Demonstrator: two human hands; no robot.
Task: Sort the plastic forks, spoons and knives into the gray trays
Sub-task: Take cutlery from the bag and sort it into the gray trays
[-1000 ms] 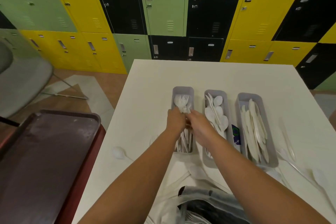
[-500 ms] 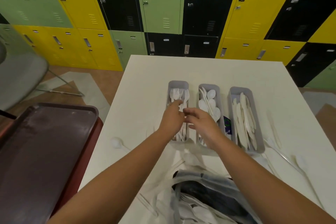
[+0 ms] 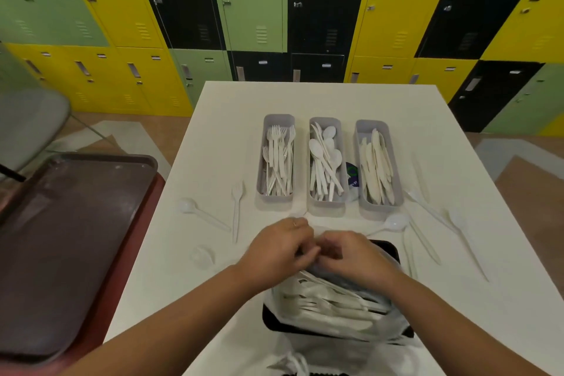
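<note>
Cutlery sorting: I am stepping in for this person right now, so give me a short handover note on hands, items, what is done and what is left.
Left hand and right hand: close together over the near bag of mixed cutlery, fingers curled; I cannot tell whether either holds anything.
Trays: left tray holds forks, middle tray spoons, right tray knives.
Done: all three trays partly filled.
Left: the bag's contents, plus loose pieces on the table: a fork and a spoon left of the trays, and a spoon with several more pieces on the right.
</note>
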